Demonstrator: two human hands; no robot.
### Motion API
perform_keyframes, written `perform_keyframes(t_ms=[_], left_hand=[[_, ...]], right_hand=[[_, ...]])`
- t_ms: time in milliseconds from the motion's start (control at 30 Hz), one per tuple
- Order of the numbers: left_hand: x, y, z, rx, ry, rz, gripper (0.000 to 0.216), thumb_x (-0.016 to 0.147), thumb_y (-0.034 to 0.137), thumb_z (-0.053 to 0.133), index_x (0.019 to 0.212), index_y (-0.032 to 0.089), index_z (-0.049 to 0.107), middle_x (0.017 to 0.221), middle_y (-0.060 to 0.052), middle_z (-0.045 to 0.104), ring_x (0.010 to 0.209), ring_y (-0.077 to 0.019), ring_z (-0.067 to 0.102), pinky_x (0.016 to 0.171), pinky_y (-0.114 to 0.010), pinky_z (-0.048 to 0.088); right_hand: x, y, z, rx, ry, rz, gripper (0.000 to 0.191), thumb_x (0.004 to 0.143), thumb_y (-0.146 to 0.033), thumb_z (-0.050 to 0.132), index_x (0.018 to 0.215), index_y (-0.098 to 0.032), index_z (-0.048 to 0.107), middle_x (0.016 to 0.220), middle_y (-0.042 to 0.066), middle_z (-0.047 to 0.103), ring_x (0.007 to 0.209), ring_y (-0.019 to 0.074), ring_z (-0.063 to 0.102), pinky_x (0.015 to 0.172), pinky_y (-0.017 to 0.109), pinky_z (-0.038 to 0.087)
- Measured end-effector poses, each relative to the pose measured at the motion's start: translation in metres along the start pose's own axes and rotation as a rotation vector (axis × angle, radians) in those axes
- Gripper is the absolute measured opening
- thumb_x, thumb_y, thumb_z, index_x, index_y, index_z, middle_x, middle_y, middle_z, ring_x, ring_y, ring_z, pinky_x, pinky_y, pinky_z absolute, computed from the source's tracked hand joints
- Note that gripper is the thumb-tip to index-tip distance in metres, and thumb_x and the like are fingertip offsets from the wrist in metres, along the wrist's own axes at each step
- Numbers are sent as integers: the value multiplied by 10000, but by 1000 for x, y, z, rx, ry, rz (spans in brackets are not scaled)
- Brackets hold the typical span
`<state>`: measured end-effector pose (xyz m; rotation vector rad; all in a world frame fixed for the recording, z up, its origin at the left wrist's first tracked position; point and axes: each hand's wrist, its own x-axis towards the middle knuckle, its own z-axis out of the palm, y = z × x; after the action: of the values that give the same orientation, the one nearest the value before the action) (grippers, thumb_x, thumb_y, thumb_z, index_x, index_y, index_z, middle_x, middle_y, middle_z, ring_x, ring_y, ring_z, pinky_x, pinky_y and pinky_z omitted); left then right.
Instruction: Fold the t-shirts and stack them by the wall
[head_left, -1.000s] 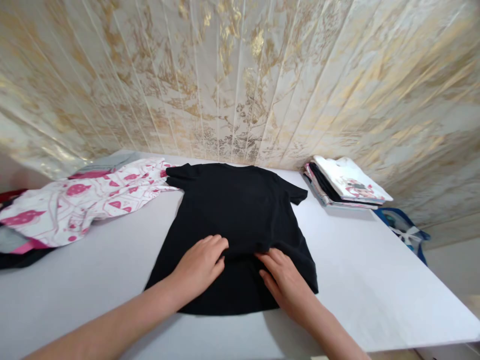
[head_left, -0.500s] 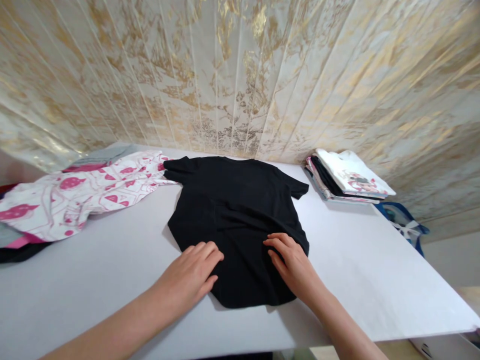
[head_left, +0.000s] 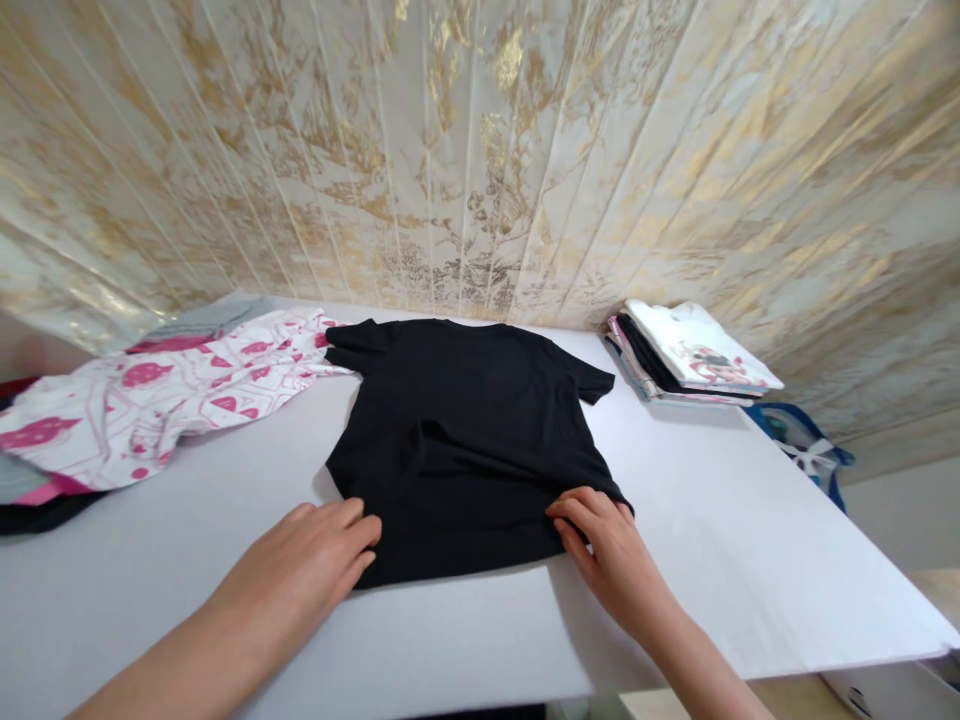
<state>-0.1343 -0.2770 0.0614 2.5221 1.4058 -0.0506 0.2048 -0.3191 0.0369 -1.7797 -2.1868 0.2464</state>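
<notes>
A black short-sleeved T-shirt point(head_left: 472, 400) lies spread on the white table, its neck toward the curtain and its hem toward me. Raised folds cross its lower half. My left hand point(head_left: 322, 545) is closed on the shirt's lower left edge, the fingertips partly hidden behind the knuckles. At the lower right edge, my right hand point(head_left: 600, 535) pinches the cloth with bent fingers and thumb.
To the left lies a heap of clothes with a white and pink printed garment point(head_left: 165, 400) on top. A folded stack point(head_left: 697, 350) stands at the back right, beside a blue bag point(head_left: 806, 450). A gold-patterned curtain point(head_left: 465, 150) hangs behind the white table point(head_left: 750, 560).
My left hand has moved left and toward me, drawing the hem outward. My right hand has shifted slightly right and nearer. The hem is now straighter and wider.
</notes>
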Motion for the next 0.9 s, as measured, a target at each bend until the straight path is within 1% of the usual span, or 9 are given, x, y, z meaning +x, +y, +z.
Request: perform_keyframes(t_ms=[133,233,300,500,567,667,733,800,900], left_hand=[[21,31,5,-219,110,197,249,946,220,421,1086,243,625,1044,-40,618,963,-191,590,841,-305,458],[37,45,15,-245,84,269,258,932,211,446,1110,237,630,1075,-45,613,976,-192,593,875,-316,476],[38,42,21,-200,96,193,282,928,234,445,1136,234,636,1070,-55,610,970,-210,612,859,-332,496],[1,11,21,55,61,-268,484,937,345,342,1370,230,526,1143,-104,657,751,-252,704,639,-345,543],[-8,8,17,98,20,-323,515,921,372,366,1392,227,512,1057,-105,712,743,-286,715,659,-373,553],[-8,15,14,127,-43,-367,552,928,386,347,1419,174,483,842,-111,747,709,-342,716,658,-453,557],[1,25,12,75,-17,-280,522,935,362,358,1399,172,504,893,-116,748,789,-334,721,704,-455,566],[13,38,12,-13,51,-100,434,925,316,420,1311,211,586,1070,-108,718,950,-293,699,807,-413,564],[29,53,17,-89,115,83,321,885,235,512,1170,234,660,1194,-85,660,1100,-256,632,928,-390,529]], right_hand=[[-2,-18,-5,86,-98,-101,233,951,-169,443,1033,-266,638,949,14,675,905,166,630,961,381,381],[-7,-20,-9,74,-195,-44,192,952,-180,445,1009,-248,614,854,-1,690,806,165,633,856,337,424],[-13,-13,-12,15,-230,25,159,961,-211,434,962,-234,591,761,-5,677,743,177,620,765,315,434],[-20,11,-24,-119,-269,261,193,964,-235,400,872,-234,570,696,-1,647,670,190,622,588,277,389],[-15,7,-26,-81,-242,258,202,960,-229,400,916,-240,597,805,11,673,721,186,644,612,277,417],[-5,-13,-23,43,-173,127,246,962,-228,403,1060,-255,627,998,38,664,877,183,647,738,284,476],[1,-29,-17,107,-162,2,284,939,-209,448,1160,-259,620,1091,52,639,976,189,619,843,300,480],[5,-44,-12,127,-178,-92,342,897,-182,514,1213,-265,614,1141,56,620,1027,200,591,909,325,464],[5,-59,-12,156,-258,-121,302,875,-180,544,1140,-263,663,1063,46,635,957,190,602,849,303,473]])
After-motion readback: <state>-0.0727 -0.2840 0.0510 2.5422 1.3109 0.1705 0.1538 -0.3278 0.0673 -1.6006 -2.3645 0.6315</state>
